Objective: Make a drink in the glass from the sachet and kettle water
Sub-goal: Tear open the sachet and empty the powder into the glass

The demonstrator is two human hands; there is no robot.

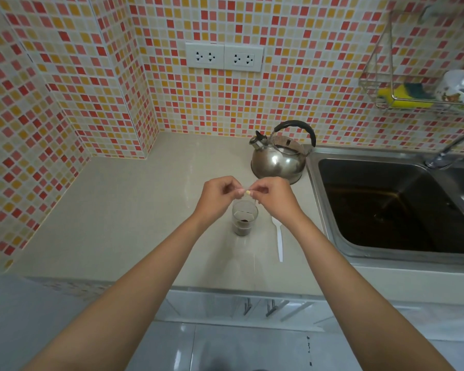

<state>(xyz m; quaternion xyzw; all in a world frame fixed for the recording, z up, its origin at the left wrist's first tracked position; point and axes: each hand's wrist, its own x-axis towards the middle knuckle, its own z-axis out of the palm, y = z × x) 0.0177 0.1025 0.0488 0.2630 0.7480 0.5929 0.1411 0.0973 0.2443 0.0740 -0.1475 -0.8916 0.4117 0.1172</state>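
1. While both hands meet above the glass (244, 218), the left hand (217, 195) and right hand (272, 195) pinch a small tag (248, 193).
2. Sachet (243, 217) sits inside the glass; steeping setup appears underway.
3. Kettle (277, 159) waits at one o'clock; pouring likely follows, requiring a freed hand.

Head view, downward over countertop (123, 210)

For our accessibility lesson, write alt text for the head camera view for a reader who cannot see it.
Both hands, left hand and right hand, pinch a small tag above a glass holding a tea bag on a beige counter. A steel kettle stands behind, a white spoon lies right of the glass, beside a sink.
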